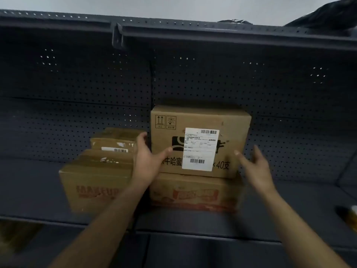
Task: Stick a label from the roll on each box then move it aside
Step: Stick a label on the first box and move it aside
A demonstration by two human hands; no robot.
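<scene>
A brown cardboard box (231,124) with black print and a white shipping label (200,149) on its front sits atop a flatter box with red print (195,192) on a dark shelf. My left hand (148,157) is spread at the top box's left front corner, thumb on its front face. My right hand (255,167) hovers with fingers apart by the box's right front corner, not clearly touching. To the left stand a low box with red lettering (92,182) and a smaller box (114,140) behind it bearing a white label. No label roll is in view.
The boxes rest on a dark grey metal shelf (270,225) with a perforated back panel (77,89) and another shelf overhead (193,33). A black bag (332,14) lies on the top shelf at right. A blurred yellowish object (350,215) sits at the right edge.
</scene>
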